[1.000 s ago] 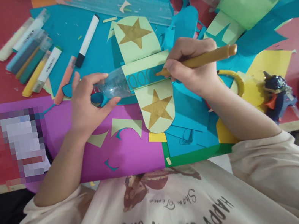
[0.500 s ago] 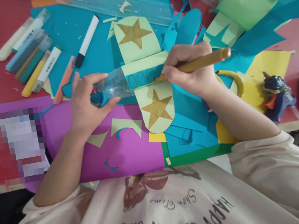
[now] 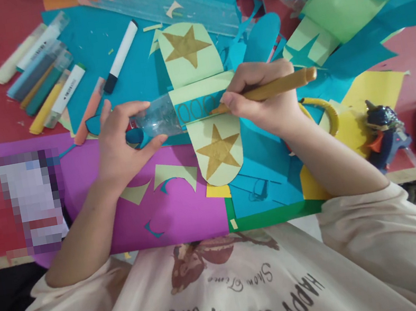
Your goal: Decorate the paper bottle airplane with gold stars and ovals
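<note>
A clear plastic bottle [image 3: 161, 116] lies on its side, its neck end toward the left. My left hand [image 3: 121, 141] grips it there between thumb and fingers. Pale green paper wraps the bottle, with a blue strip [image 3: 192, 110] bearing drawn ovals in a row. Paper wings stick out above and below, each with a gold star [image 3: 187, 46]. My right hand [image 3: 265, 94] is closed round a gold marker [image 3: 276, 85], its tip at the blue strip beside the ovals. The right fingers cover the strip's right end.
Several markers [image 3: 47, 87] lie at the left on blue card [image 3: 78, 39] and red table. Purple card [image 3: 185, 208] with paper scraps lies in front. A second paper-covered bottle [image 3: 343, 8] is at the upper right. A glue gun [image 3: 389, 134] and yellow tape roll [image 3: 331, 112] sit at the right.
The marker and my right hand have shifted slightly to the left along the blue strip. My left hand and the bottle have stayed in place.
</note>
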Action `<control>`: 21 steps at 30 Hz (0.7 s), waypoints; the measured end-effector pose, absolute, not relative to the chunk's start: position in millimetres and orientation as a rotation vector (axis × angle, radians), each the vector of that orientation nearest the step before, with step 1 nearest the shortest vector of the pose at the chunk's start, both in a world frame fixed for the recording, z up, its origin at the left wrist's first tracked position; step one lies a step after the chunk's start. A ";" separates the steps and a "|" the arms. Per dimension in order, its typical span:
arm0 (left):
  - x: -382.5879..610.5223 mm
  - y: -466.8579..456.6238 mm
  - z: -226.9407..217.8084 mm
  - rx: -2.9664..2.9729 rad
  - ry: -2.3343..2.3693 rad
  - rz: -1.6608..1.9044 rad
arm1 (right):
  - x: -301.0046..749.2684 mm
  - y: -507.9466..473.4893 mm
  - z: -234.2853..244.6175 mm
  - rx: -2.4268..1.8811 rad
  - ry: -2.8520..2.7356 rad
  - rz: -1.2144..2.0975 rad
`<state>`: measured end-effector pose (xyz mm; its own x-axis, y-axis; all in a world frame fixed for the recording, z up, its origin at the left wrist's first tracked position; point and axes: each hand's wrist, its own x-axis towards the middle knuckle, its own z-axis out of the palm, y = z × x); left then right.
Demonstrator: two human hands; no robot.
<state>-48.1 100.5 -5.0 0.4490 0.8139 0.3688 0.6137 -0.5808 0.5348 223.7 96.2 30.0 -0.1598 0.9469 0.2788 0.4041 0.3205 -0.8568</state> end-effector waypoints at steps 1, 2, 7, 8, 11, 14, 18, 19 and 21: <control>-48.0 100.7 -4.8 2.384 1.214 0.872 | 222.1 96.2 31.1 -1.194 -1.676 0.801; -48.1 101.0 -4.5 2.384 1.214 0.875 | 220.7 96.1 32.3 -1.150 -1.608 0.814; -50.9 102.8 -2.1 2.351 1.218 0.860 | 221.5 96.1 38.4 -1.011 -1.310 0.907; -51.8 103.2 -1.8 2.343 1.218 0.855 | 222.7 96.2 39.5 -1.026 -1.311 0.908; -53.6 103.9 -1.4 2.322 1.215 0.860 | 224.9 96.6 40.7 -1.059 -1.392 0.882; -53.7 104.1 -1.6 2.321 1.202 0.878 | 223.8 97.7 38.2 -1.045 -1.454 0.799; -53.6 103.5 -0.6 2.332 1.197 0.844 | 222.5 99.3 34.2 -1.088 -1.522 0.716; -53.7 103.3 -0.1 2.333 1.202 0.833 | 222.8 99.4 33.6 -1.106 -1.537 0.709; -53.6 102.9 0.8 2.333 1.208 0.830 | 223.8 99.3 33.0 -1.135 -1.552 0.693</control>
<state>-53.6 102.9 0.8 0.4551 0.8286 0.3261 0.6015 -0.5560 0.5736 223.8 99.3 33.0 -0.0068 0.9158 0.4017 0.3116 0.3836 -0.8693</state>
